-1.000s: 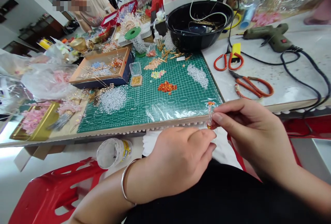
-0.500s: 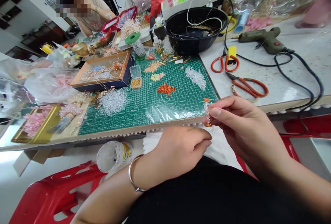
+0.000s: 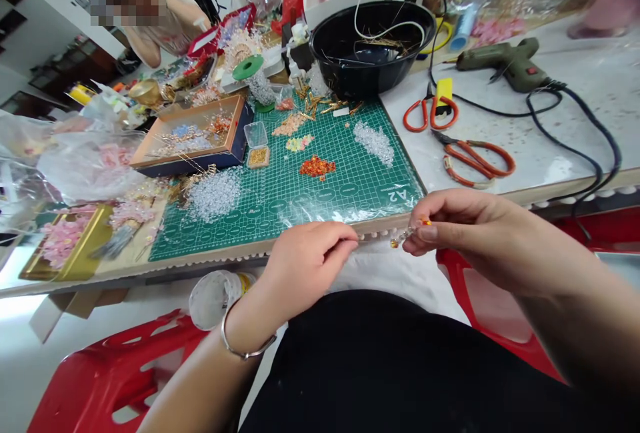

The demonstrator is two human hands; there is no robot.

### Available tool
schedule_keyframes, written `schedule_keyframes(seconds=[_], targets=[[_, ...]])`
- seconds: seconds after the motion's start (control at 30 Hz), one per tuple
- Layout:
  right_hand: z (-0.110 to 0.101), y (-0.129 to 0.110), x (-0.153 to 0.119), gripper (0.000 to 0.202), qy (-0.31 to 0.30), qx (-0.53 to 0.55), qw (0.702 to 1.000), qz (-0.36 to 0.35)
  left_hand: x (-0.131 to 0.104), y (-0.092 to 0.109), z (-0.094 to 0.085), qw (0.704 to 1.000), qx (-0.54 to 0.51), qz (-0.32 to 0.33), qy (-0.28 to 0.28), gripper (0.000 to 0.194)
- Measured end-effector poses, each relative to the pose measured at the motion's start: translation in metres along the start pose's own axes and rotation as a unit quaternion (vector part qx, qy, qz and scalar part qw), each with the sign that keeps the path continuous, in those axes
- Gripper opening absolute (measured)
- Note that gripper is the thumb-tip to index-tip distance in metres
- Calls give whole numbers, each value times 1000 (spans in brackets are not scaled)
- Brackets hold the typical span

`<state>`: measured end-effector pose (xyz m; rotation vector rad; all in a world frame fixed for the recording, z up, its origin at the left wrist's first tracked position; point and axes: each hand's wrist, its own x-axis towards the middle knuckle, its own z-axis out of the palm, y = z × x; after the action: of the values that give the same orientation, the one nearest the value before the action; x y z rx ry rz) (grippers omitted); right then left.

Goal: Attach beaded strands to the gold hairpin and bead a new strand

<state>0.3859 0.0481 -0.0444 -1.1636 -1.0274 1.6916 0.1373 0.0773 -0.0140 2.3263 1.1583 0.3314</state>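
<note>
My right hand (image 3: 465, 236) pinches a short string of beads (image 3: 399, 240), clear ones with orange at the ends, over the table's front edge. My left hand (image 3: 310, 263), wearing a silver bangle, is closed at the fingertips to the left of it. A thin strand seems to run from these fingertips to the beads; whether it is thread or wire I cannot tell. Beyond both hands lies a green cutting mat (image 3: 270, 209) bearing orange beads (image 3: 317, 167), clear beads (image 3: 374, 143), a bigger pale bead pile (image 3: 214, 195) and small yellow pieces (image 3: 299, 144).
On the right are pliers (image 3: 475, 159), orange-handled scissors (image 3: 431, 115) and a glue gun (image 3: 505, 66) with a trailing cord. A black basin (image 3: 373, 73) and an open box (image 3: 193, 136) stand behind. Red stools (image 3: 105, 379) flank me. Another person sits across the table.
My left hand has moved left, away from my right hand, widening the gap. My right hand has shifted slightly right, and the bead string has tipped from upright to nearly level.
</note>
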Motion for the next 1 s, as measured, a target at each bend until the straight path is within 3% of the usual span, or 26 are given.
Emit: schedule_keyframes(seconds=[0.1, 0.17, 0.3, 0.4, 0.47, 0.57, 0.63, 0.67, 0.73, 0.87, 0.93, 1.0], targets=[[-5, -1, -1, 20, -36, -32, 999, 24, 0, -4, -6, 997, 50, 8, 56, 15], [-6, -2, -1, 21, -64, -47, 996, 36, 1, -4, -10, 995, 76, 20, 63, 16], [-2, -4, 2, 26, -90, -54, 992, 68, 5, 6, -17, 998, 57, 34, -13, 13], [2, -6, 5, 29, -106, -70, 989, 82, 10, 15, -13, 995, -71, -28, -65, 15], [4, -7, 6, 30, -118, -88, 986, 79, 15, 17, -5, 964, -217, -83, -129, 14], [4, -8, 7, 31, -132, -103, 983, 69, 22, 15, 8, 861, -428, -143, -233, 7], [3, -7, 7, 31, -136, -102, 983, 63, 25, 12, 14, 812, -494, -154, -271, 10], [3, -7, 7, 31, -136, -102, 983, 63, 27, 12, 15, 807, -498, -151, -280, 11], [3, -7, 7, 31, -134, -109, 983, 67, 28, 12, 15, 837, -449, -132, -285, 9], [1, -6, 8, 29, -126, -152, 977, 82, 30, 18, 9, 952, -221, -43, -206, 12], [-1, -4, 8, 27, -116, -180, 973, 84, 30, 20, 6, 977, -143, -12, -160, 15], [-4, -2, 7, 25, -111, -203, 969, 82, 30, 22, 4, 983, -122, -7, -138, 14]])
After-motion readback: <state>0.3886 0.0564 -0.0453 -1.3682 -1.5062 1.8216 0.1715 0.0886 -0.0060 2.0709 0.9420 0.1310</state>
